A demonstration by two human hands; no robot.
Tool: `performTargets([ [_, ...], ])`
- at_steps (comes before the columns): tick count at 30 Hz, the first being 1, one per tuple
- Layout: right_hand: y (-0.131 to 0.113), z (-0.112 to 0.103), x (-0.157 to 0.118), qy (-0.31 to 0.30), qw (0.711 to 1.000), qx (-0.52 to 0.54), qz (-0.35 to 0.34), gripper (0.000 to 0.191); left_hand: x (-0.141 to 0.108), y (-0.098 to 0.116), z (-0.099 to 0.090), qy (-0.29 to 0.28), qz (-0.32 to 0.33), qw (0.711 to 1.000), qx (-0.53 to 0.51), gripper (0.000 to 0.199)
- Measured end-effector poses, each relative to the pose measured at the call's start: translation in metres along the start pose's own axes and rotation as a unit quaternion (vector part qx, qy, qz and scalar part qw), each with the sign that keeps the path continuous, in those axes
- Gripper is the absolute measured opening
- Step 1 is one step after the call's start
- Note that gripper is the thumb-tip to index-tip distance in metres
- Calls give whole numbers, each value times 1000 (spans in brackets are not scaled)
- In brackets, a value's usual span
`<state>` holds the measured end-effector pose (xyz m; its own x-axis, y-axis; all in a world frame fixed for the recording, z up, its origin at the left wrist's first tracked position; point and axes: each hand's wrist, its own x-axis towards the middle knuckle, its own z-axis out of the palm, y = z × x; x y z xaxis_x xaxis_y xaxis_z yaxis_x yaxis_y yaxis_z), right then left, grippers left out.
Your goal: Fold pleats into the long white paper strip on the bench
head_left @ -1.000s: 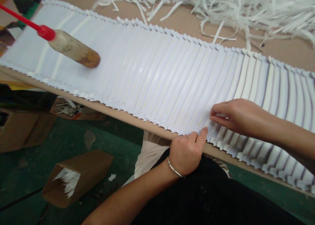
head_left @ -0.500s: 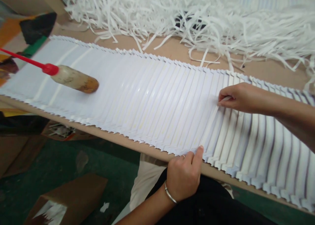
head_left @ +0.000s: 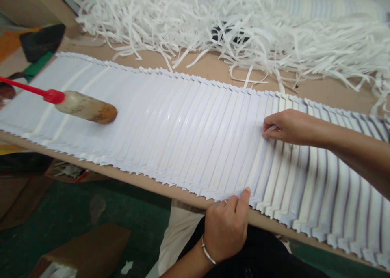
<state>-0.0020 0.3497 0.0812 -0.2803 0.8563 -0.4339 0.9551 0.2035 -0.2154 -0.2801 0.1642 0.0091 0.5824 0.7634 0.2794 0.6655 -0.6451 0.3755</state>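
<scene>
We see a long workbench [head_left: 341,97] under a fanned row of white paper sheets [head_left: 183,140]. Shredded white paper strips [head_left: 231,34] lie behind the row; a wooden handle [head_left: 87,107] on a red rod rests on its left part. Hands apart: right hand [head_left: 292,128] pinches sheet edges mid-row, left hand [head_left: 225,233] grips the row's near edge.

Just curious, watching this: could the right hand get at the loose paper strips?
Probably yes: the right hand rests on the fanned paper sheets, and the loose strips lie just beyond their far edge, with nothing blocking.
</scene>
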Motion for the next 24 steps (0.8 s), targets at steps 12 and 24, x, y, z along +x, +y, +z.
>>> performTargets([
  [12, 55, -19, 28, 57, 998, 24, 6, 20, 0, 0, 0, 12, 1, 1000, 5, 43],
  [24, 93, -30, 61, 95, 994, 31, 43, 27, -4, -10, 12, 55, 32, 997, 35, 38],
])
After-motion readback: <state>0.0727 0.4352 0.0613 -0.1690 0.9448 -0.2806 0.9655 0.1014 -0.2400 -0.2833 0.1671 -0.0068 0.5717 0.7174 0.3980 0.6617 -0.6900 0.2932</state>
